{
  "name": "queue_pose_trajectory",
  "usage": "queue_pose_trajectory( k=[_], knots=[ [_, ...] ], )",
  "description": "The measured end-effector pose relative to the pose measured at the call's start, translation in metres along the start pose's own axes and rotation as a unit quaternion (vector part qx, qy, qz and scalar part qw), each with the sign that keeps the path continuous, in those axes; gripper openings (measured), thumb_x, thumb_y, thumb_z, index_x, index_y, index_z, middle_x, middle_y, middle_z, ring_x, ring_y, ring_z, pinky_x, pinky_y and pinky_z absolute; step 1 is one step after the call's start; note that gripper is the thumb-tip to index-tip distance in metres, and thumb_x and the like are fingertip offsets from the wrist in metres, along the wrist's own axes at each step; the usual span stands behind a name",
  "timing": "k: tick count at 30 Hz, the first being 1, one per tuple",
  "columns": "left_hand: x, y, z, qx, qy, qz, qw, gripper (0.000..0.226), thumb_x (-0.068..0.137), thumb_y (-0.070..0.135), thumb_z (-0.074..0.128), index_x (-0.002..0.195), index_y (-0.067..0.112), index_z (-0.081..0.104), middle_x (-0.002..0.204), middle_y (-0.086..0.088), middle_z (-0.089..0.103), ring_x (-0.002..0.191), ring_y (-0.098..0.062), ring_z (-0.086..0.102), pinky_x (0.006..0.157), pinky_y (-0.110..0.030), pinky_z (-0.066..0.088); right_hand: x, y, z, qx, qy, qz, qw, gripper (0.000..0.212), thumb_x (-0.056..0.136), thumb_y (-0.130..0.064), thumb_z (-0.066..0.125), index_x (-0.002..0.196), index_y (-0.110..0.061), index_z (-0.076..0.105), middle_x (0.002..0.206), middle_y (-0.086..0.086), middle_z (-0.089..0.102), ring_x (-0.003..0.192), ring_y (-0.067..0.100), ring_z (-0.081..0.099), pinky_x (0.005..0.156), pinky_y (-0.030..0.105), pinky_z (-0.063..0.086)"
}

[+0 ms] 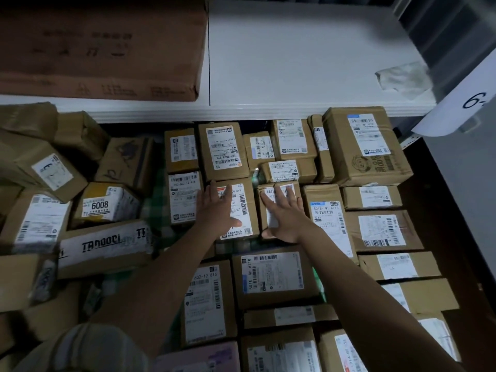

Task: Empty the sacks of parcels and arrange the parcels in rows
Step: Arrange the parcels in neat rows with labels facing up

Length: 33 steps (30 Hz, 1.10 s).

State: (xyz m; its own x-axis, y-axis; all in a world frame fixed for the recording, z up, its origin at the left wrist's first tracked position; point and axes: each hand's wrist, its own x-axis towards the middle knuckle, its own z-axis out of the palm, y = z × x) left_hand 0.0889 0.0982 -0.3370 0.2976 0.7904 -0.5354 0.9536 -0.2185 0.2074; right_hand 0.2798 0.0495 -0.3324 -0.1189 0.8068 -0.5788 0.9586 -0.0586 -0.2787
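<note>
Pressing flat with fingers spread, our left hand [218, 208] rests on one box [236, 210] at frame centre, our right hand [285, 213] on the neighbouring small box [279, 208].

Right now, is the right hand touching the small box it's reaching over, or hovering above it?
Touching. The head view shows the right hand lying flat on the small box, fingers spread across its label and the thumb against its near edge.

Scene was dim overall, colours muted. White shelf top [295, 57] was brightest surface, catching soft light from above. Deep shadow lay under shelf edge and at right border. Wide-angle bending curved frame edges. Brown carton [102, 47] print and left-side parcels [40, 167] looked soft, smeared.
</note>
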Motion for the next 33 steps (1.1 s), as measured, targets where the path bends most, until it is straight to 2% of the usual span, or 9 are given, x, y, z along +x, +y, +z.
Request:
queue_pose_trajectory(
  k=[2,4,8,12,16,18,22,27,33],
  knots=[
    [0.000,0.000,-0.001,-0.002,0.008,0.001,1.000,0.104,0.085,0.049,0.065,0.154,0.020,-0.007,0.157,-0.021,-0.018,0.147,-0.034,-0.013,0.116,-0.047,-0.012,0.002,-0.001,-0.004,0.020,0.021,-0.003,1.000,0.089,0.089,-0.044,0.063,0.156,-0.030,0.006,0.161,0.004,-0.020,0.146,0.030,-0.023,0.119,0.052,-0.006],
    [0.001,-0.002,-0.002,0.002,0.019,-0.002,1.000,0.106,0.081,0.051,0.069,0.154,0.021,-0.002,0.158,-0.021,-0.012,0.147,-0.034,-0.008,0.115,-0.050,-0.011,0.010,-0.001,-0.013,0.030,0.098,-0.015,0.995,0.070,0.093,-0.043,0.056,0.153,-0.028,0.023,0.164,0.006,-0.001,0.150,0.029,-0.006,0.121,0.049,0.005],
    [0.007,-0.002,-0.013,-0.008,0.013,-0.005,1.000,0.103,0.077,0.061,0.066,0.153,0.024,0.008,0.159,-0.018,-0.001,0.146,-0.035,-0.005,0.113,-0.054,-0.015,0.039,0.001,-0.041,0.054,0.205,-0.003,0.977,0.053,0.096,-0.028,0.047,0.148,-0.021,0.037,0.159,0.011,0.023,0.147,0.033,0.015,0.119,0.048,0.019],
    [0.025,0.004,-0.029,-0.052,0.073,0.014,0.996,0.077,0.091,0.060,0.048,0.150,0.019,0.020,0.158,-0.014,0.003,0.146,-0.032,-0.004,0.115,-0.051,-0.008,0.067,0.011,-0.064,0.018,0.191,0.047,0.980,0.056,0.100,-0.033,0.043,0.152,-0.022,0.026,0.163,0.008,0.008,0.149,0.032,-0.001,0.121,0.046,0.005],
    [0.070,0.023,-0.042,-0.059,0.151,0.065,0.985,0.050,0.096,0.040,0.049,0.136,0.012,0.040,0.148,-0.014,0.026,0.139,-0.031,0.018,0.116,-0.045,0.015,0.098,0.026,-0.086,0.014,0.179,0.088,0.980,0.059,0.102,-0.042,0.034,0.155,-0.024,0.016,0.163,0.009,-0.005,0.148,0.036,-0.013,0.121,0.051,0.003],
    [0.095,0.035,-0.045,-0.035,0.160,0.087,0.983,0.049,0.096,0.037,0.049,0.136,0.012,0.040,0.144,-0.015,0.032,0.136,-0.032,0.025,0.115,-0.045,0.018,0.111,0.029,-0.094,0.038,0.187,0.117,0.975,0.058,0.101,-0.045,0.035,0.153,-0.024,0.018,0.163,0.011,-0.002,0.147,0.039,-0.009,0.120,0.052,0.008],
    [0.133,0.056,-0.049,-0.026,0.126,0.127,0.984,0.048,0.098,0.030,0.045,0.143,0.016,0.036,0.149,-0.011,0.027,0.140,-0.030,0.018,0.115,-0.042,0.013,0.125,0.032,-0.100,-0.031,0.210,0.170,0.962,0.054,0.097,-0.050,0.041,0.141,-0.020,0.028,0.149,0.017,0.024,0.135,0.041,0.023,0.109,0.049,0.029],
    [0.171,0.073,-0.056,0.029,0.088,0.135,0.986,0.060,0.093,0.024,0.049,0.149,0.023,0.027,0.156,-0.009,0.020,0.144,-0.028,0.014,0.118,-0.050,-0.002,0.129,0.032,-0.106,-0.049,0.181,0.189,0.964,0.062,0.093,-0.054,0.044,0.142,-0.021,0.027,0.148,0.015,0.025,0.134,0.040,0.025,0.106,0.047,0.030],
    [0.207,0.082,-0.067,-0.161,0.100,0.100,0.977,0.046,0.101,0.018,0.037,0.144,0.004,0.029,0.155,-0.017,0.022,0.140,-0.034,0.026,0.113,-0.044,0.023,0.124,0.031,-0.106,-0.055,0.166,0.197,0.965,0.064,0.093,-0.055,0.045,0.145,-0.023,0.025,0.149,0.013,0.025,0.135,0.039,0.025,0.105,0.046,0.031]
  ],
)
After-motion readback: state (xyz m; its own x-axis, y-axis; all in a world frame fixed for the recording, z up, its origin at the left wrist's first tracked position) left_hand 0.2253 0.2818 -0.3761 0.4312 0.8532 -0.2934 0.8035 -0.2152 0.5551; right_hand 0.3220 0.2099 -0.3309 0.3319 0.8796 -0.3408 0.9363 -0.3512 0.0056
